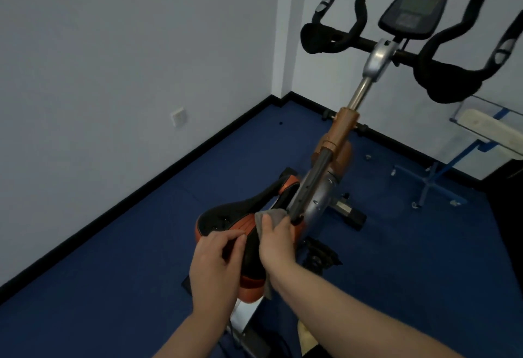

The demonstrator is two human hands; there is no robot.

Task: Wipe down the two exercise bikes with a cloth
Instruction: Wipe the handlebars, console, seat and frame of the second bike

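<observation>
A grey cloth (270, 216) is gripped by the right hand (276, 240), its fingers curled around the fabric, and pressed against the right side of an orange-and-black saddle (223, 220) on an exercise bike (319, 190), just beside the frame's dark post. The saddle's left rear is steadied by the left hand (216, 267), whose fingers are bent over the padding's edge. Black handlebars (441, 71) and a console (411, 12) are seen ahead, above a blue floor (141, 244) in a white-walled corner; a clear-topped stand (486, 128) is visible at the right
</observation>
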